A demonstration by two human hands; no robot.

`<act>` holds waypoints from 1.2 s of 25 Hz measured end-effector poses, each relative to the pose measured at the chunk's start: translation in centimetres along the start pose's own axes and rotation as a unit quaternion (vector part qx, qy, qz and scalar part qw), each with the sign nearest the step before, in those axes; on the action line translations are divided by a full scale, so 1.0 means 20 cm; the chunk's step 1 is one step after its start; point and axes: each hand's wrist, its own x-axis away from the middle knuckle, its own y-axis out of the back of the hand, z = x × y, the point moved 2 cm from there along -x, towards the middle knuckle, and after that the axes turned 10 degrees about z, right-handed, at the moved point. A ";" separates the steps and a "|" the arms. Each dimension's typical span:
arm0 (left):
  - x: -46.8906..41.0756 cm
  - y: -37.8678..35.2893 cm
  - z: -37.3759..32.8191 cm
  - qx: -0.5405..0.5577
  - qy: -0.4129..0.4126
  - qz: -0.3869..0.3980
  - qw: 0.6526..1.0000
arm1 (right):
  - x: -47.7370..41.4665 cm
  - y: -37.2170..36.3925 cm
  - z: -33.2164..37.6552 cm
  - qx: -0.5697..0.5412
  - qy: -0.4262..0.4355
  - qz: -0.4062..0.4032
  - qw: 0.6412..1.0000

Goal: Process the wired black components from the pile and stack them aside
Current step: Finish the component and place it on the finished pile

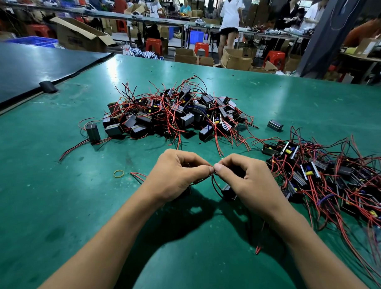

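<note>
Two hands work close together over the green desk (pixel 54 182), thumb tips almost touching. The left hand (pixel 177 176) and the right hand (pixel 244 178) each pinch thin black wires (pixel 214 183) between thumb and forefinger, the other fingers curled in. The wires loop down to one black component (pixel 228 192), which sits just under the right hand and is partly hidden by it. Whether a second one lies under the left hand cannot be told. Red wire ends (pixel 137 175) stick out to the left of the left hand, and one red-tipped lead (pixel 258 250) lies by the right forearm.

Beyond the hands, mid-desk, lies the pile (pixel 175 113) of black components tangled in red and black wires, too knotted to count. One component (pixel 93 132) stands upright at its left edge. A single loose component (pixel 275 125) lies apart to the pile's right. A second heap (pixel 324 177) spreads along the right side, near the right hand, many pieces showing yellow parts; its number cannot be counted either.

One yellow rubber band (pixel 118 173) lies flat on the desk left of the left hand. A dark board (pixel 26 67) covers the far left corner.
</note>
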 end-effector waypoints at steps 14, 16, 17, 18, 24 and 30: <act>0.00 0.01 0.01 0.014 0.006 -0.060 0.998 | 0.01 0.00 -0.01 0.031 0.036 -0.044 0.998; 0.01 0.01 0.00 0.008 0.007 -0.059 0.998 | 0.01 -0.01 0.00 0.098 0.098 -0.043 0.989; 0.01 0.01 0.00 0.005 0.008 -0.058 0.998 | 0.01 -0.01 0.00 0.122 0.118 -0.040 0.985; 0.01 0.01 -0.01 0.001 0.009 -0.058 0.998 | 0.01 -0.01 -0.01 0.140 0.131 -0.039 0.981; 0.01 0.01 -0.01 0.000 0.019 -0.028 0.999 | 0.02 0.00 -0.01 0.181 0.162 -0.055 0.968; 0.00 0.01 -0.01 0.013 0.020 0.000 1.000 | 0.02 0.01 0.01 0.158 0.153 -0.078 0.972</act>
